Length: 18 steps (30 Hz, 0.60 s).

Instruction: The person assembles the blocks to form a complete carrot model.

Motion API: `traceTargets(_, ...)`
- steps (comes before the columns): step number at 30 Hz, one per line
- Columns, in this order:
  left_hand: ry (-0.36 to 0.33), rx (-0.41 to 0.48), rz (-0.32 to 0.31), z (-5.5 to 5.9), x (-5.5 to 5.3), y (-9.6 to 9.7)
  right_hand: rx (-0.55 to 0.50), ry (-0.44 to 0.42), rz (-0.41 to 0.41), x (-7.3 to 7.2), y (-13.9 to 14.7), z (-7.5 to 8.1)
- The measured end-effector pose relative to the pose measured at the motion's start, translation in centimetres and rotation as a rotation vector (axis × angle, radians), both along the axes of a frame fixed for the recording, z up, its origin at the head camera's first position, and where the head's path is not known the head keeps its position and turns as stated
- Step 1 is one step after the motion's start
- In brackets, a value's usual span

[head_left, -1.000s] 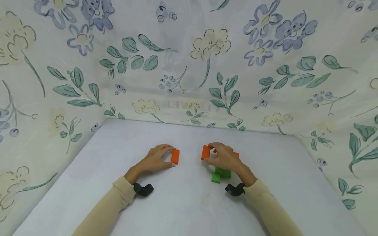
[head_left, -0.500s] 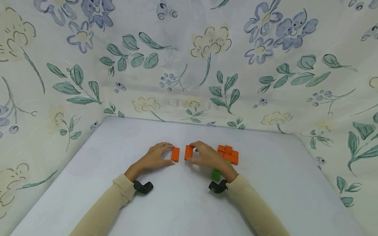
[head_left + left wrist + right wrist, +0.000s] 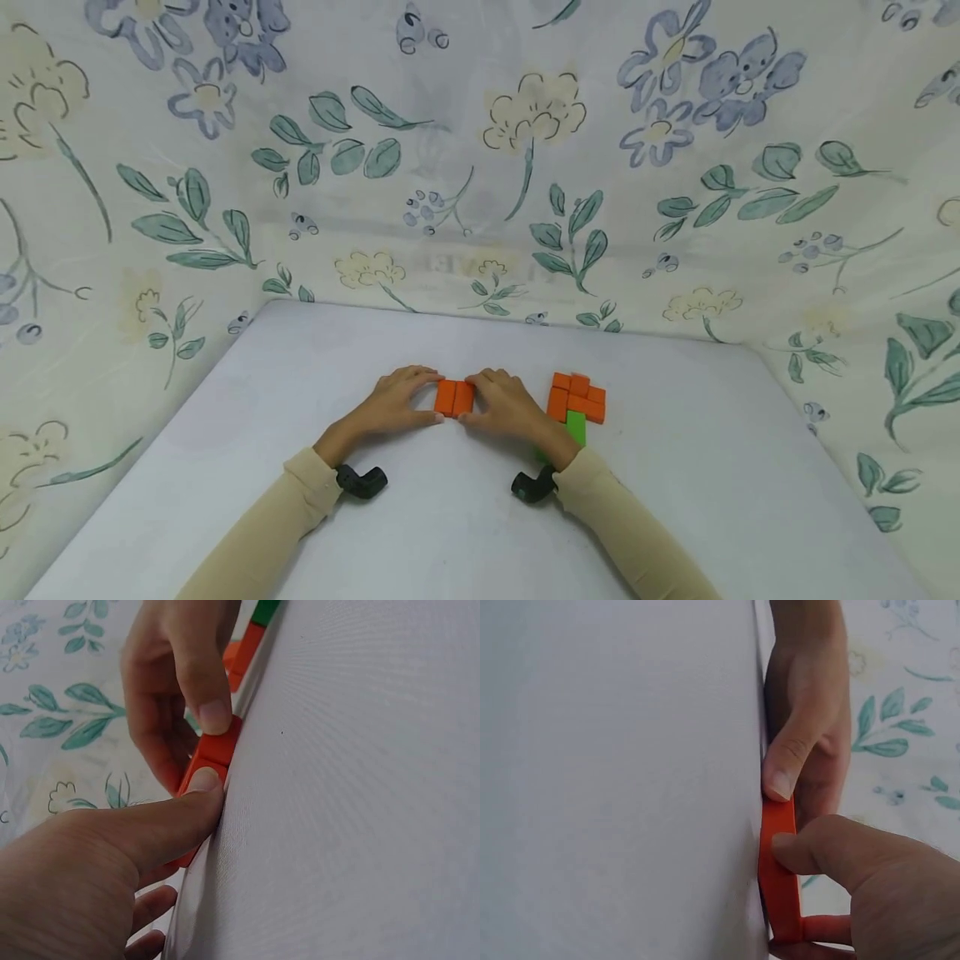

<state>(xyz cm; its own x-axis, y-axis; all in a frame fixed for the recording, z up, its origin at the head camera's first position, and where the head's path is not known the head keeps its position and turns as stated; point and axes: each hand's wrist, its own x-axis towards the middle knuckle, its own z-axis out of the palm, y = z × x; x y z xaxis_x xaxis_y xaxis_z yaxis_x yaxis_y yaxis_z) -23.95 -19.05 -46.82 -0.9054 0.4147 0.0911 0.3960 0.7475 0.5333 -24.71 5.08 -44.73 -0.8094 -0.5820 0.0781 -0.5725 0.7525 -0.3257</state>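
In the head view two orange blocks lie side by side on the white table, their long sides against each other. My left hand (image 3: 392,404) pinches the left orange block (image 3: 444,398) between thumb and fingers at its near and far ends. On the other side, my right hand (image 3: 512,408) grips the right orange block (image 3: 464,402) the same way. The left wrist view shows both thumbs on the near ends of the blocks, one thumb (image 3: 214,716) of the right hand above. Seen from the right wrist, an orange block (image 3: 782,904) stands low against the table surface.
To the right, several orange blocks (image 3: 585,407) form a flat cluster, with a green block (image 3: 576,425) at its near side. My right wrist partly covers more green there. A floral cloth (image 3: 480,192) rises behind the white table (image 3: 420,517) and at both sides.
My right hand has brought its orange block leftward from beside the cluster until it meets the left one. The left hand has stayed nearly still, and the cluster has come into view.
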Motion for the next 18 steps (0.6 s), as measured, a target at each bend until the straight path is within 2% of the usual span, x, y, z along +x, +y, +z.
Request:
traceTargets(3, 0.009, 0.004, -0.005, 0.14, 0.12, 0.06, 0.006, 0.019, 0.016, 0.02, 0.10, 0.13)
traceTargets(10, 0.014, -0.013, -0.014, -0.61, -0.24, 0.26, -0.038, -0.007, 0.011, 0.18, 0.53, -0.17)
traceTargets(13, -0.001, -0.015, -0.010, -0.63, -0.07, 0.08, -0.041, -0.020, 0.021, 0.23, 0.46, -0.27)
traceTargets(18, 0.021, -0.029, -0.005, -0.36, 0.02, -0.18, -0.031, 0.008, 0.029, 0.10, 0.21, -0.11)
